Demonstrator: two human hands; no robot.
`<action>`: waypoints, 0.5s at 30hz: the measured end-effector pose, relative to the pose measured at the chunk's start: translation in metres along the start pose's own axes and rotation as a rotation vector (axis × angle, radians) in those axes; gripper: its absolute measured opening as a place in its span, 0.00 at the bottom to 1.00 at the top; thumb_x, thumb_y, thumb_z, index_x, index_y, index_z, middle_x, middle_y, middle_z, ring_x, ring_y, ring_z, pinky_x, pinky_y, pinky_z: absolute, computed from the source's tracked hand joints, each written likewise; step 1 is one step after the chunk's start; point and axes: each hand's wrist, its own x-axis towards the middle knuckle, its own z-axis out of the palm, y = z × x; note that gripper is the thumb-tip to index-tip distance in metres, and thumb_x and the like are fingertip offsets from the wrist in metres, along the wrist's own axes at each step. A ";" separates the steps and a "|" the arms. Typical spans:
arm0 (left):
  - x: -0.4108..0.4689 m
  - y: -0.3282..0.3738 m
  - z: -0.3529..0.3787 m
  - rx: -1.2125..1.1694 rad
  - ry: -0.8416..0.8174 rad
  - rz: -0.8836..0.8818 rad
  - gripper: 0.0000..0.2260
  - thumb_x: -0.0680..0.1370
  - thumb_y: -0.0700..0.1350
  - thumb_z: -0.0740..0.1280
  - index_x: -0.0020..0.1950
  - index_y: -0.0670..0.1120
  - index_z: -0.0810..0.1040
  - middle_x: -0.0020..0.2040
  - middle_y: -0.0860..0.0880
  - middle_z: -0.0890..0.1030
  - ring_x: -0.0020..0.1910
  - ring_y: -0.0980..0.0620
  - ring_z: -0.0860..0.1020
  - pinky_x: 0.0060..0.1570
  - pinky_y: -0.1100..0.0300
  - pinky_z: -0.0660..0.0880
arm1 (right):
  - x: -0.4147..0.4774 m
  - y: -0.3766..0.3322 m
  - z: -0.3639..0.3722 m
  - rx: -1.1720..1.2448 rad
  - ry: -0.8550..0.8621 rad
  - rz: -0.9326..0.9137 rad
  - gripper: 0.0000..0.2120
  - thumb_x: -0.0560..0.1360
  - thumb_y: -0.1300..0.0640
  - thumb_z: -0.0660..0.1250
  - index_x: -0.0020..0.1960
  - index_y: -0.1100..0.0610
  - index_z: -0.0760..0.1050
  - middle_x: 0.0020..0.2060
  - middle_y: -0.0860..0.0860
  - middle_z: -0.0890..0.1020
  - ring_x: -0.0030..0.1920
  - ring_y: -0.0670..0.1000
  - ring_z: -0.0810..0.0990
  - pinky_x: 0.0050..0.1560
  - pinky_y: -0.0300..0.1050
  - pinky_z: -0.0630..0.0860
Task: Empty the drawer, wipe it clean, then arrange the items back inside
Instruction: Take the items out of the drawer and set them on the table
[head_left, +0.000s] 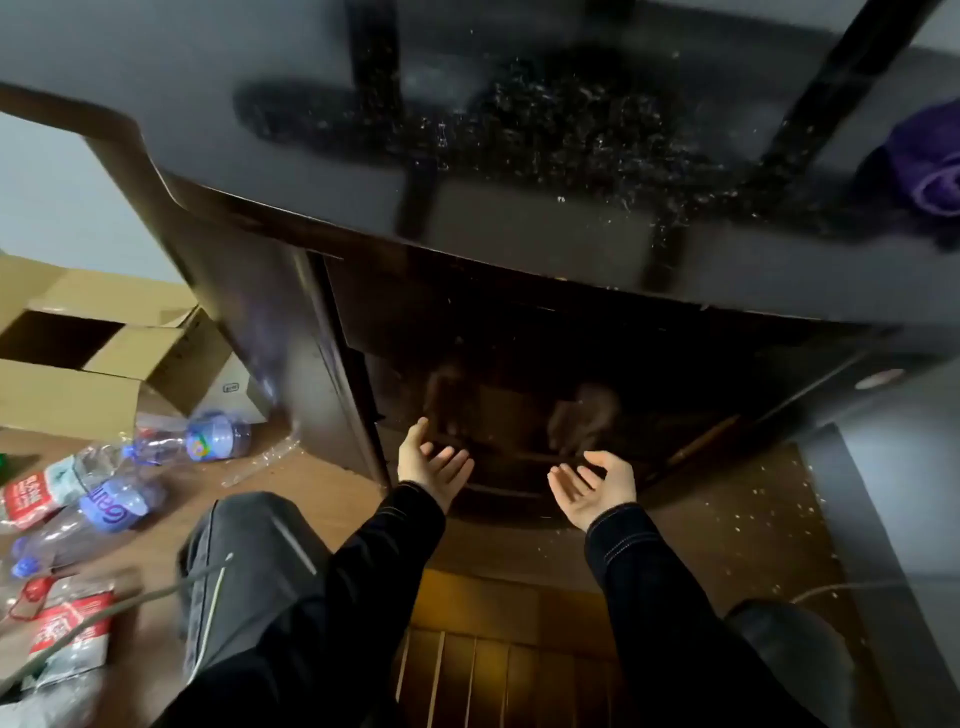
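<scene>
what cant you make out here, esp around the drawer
1. Head view: the dark recess beyond the left hand and right hand lies in shadow under the desk top; its contents cannot be told.
2. Head view: the purple cloth is cut off by the right edge.
3. Head view: the plastic bottles are blurred and cut by the left edge.
4. Head view: the cardboard box is dark inside.

Partial "Gan" on blue-labelled plastic bottle (111, 506); red bottle labels (31, 499) illegible.
</scene>
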 end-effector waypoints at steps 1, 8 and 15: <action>-0.002 -0.002 0.003 0.006 0.024 0.012 0.35 0.78 0.55 0.69 0.78 0.42 0.61 0.72 0.36 0.70 0.62 0.36 0.77 0.50 0.46 0.77 | -0.001 0.002 0.002 0.020 0.013 -0.016 0.25 0.79 0.61 0.64 0.75 0.65 0.64 0.63 0.63 0.75 0.62 0.63 0.76 0.57 0.54 0.77; -0.007 0.003 0.028 -0.034 0.095 0.102 0.33 0.79 0.58 0.65 0.79 0.45 0.62 0.74 0.38 0.68 0.69 0.37 0.71 0.65 0.43 0.73 | -0.011 0.000 0.013 0.074 0.005 -0.105 0.28 0.78 0.61 0.64 0.77 0.61 0.61 0.70 0.63 0.69 0.66 0.64 0.73 0.65 0.58 0.75; -0.017 0.008 0.028 -0.058 0.162 0.070 0.31 0.81 0.62 0.55 0.78 0.45 0.64 0.75 0.38 0.67 0.72 0.37 0.68 0.67 0.44 0.69 | -0.018 0.005 0.001 0.034 0.032 -0.072 0.26 0.78 0.61 0.62 0.75 0.62 0.63 0.63 0.62 0.71 0.54 0.60 0.78 0.56 0.53 0.77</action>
